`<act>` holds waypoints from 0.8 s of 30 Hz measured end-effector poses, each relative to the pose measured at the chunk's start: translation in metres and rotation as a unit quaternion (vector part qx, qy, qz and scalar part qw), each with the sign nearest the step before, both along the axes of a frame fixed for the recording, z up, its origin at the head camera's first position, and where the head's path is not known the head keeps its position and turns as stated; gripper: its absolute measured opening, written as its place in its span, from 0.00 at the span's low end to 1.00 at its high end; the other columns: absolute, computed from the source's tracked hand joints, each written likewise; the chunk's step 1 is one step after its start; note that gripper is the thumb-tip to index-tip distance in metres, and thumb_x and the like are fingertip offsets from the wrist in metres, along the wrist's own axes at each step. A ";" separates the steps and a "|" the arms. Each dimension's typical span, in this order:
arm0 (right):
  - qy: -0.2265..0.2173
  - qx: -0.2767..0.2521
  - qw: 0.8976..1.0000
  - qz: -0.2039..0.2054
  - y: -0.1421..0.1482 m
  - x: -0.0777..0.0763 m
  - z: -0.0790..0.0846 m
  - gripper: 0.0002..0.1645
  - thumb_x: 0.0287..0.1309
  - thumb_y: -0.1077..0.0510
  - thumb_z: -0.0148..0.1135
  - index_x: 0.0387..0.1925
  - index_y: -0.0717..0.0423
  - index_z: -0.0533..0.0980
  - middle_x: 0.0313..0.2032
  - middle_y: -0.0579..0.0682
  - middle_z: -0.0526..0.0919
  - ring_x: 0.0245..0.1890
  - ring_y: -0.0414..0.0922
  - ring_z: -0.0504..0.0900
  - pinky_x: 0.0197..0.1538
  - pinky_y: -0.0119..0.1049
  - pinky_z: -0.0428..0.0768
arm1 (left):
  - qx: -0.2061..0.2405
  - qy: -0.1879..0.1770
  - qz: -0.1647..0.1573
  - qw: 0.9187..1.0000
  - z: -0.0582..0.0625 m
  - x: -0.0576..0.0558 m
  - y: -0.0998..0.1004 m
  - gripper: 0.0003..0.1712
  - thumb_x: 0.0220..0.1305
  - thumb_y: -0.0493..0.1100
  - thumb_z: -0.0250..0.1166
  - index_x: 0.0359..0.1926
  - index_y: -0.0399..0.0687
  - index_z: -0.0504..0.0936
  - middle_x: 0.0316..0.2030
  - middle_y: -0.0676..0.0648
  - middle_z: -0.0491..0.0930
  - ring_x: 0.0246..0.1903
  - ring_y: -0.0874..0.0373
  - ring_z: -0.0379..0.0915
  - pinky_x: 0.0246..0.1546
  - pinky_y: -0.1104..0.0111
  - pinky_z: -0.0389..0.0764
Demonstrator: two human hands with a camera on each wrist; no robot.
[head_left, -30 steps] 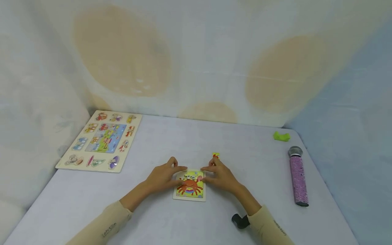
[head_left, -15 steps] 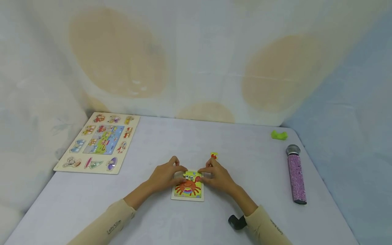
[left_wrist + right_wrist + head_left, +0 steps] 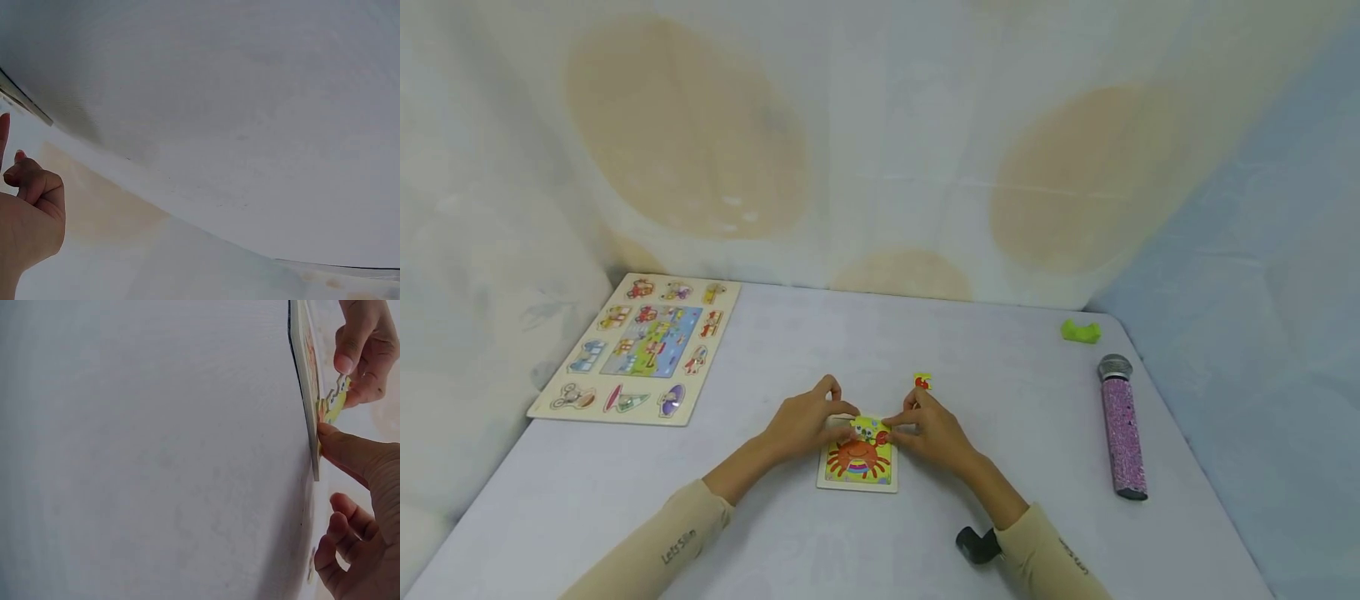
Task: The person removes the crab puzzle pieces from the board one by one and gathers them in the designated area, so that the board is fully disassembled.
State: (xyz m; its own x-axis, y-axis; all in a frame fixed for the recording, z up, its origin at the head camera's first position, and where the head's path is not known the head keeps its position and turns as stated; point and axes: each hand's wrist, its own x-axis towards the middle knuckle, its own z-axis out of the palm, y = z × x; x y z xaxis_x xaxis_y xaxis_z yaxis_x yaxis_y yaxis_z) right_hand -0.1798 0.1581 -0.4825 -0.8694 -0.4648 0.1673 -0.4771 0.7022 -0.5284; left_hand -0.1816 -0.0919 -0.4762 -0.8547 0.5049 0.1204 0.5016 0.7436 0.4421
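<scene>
A small square crab jigsaw puzzle in a pale frame lies on the table in the head view. At its top left, my left hand pinches a yellow puzzle piece with crab eyes, tilted up from the board in the right wrist view. My right hand has thumb and index at the top right corner, pinching the piece there by the red claw; its other fingers are curled. Another puzzle piece, yellow and red, lies just beyond that hand. The left wrist view shows only part of the left hand.
A large wooden picture puzzle board lies at the back left. On the right are a glittery pink microphone and a bright green object. A black bent object sits by the right sleeve. Cloth walls enclose the table.
The left hand's piece with the crab eyes has shifted and tilted slightly at the puzzle's top. Both hands stay at the puzzle, and the head view has moved a little.
</scene>
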 end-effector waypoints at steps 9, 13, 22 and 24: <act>-0.019 0.031 0.999 0.004 -0.004 -0.002 0.005 0.13 0.52 0.54 0.75 0.42 0.50 0.88 0.34 0.42 0.67 0.35 0.38 0.65 0.35 0.30 0.66 | 0.030 -0.017 -0.015 0.999 0.004 -0.003 0.006 0.20 0.61 0.60 0.69 0.50 0.58 0.87 0.43 0.54 0.66 0.31 0.63 0.67 0.28 0.73 0.70; -0.019 0.036 0.999 0.006 -0.006 -0.002 0.005 0.14 0.53 0.53 0.75 0.42 0.50 0.88 0.35 0.43 0.68 0.35 0.38 0.65 0.36 0.30 0.67 | 0.032 -0.021 0.000 0.999 0.005 -0.001 0.003 0.20 0.60 0.61 0.69 0.48 0.58 0.88 0.43 0.55 0.65 0.30 0.63 0.66 0.27 0.73 0.69; -0.042 0.047 0.998 -0.016 -0.003 0.001 0.007 0.15 0.54 0.51 0.74 0.45 0.48 0.88 0.36 0.42 0.69 0.36 0.38 0.66 0.36 0.30 0.68 | 0.001 -0.031 0.005 0.999 -0.003 0.005 -0.012 0.25 0.57 0.58 0.72 0.55 0.57 0.86 0.44 0.54 0.66 0.25 0.65 0.60 0.22 0.74 0.62; -0.044 0.043 0.998 -0.015 -0.003 0.002 0.008 0.18 0.53 0.49 0.74 0.47 0.48 0.87 0.37 0.43 0.69 0.36 0.38 0.67 0.36 0.30 0.68 | -0.008 -0.029 0.009 1.000 -0.004 0.006 -0.014 0.30 0.56 0.61 0.72 0.58 0.57 0.83 0.44 0.54 0.66 0.24 0.65 0.58 0.22 0.74 0.61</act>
State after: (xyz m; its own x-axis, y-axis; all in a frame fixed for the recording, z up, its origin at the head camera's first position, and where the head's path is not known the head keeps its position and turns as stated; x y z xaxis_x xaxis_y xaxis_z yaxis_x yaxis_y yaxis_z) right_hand -0.1777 0.1548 -0.4743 -0.8925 -0.4482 0.0509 -0.4104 0.7599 -0.5041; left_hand -0.1755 -0.1063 -0.4800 -0.8692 0.4905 0.0627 0.4619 0.7601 0.4571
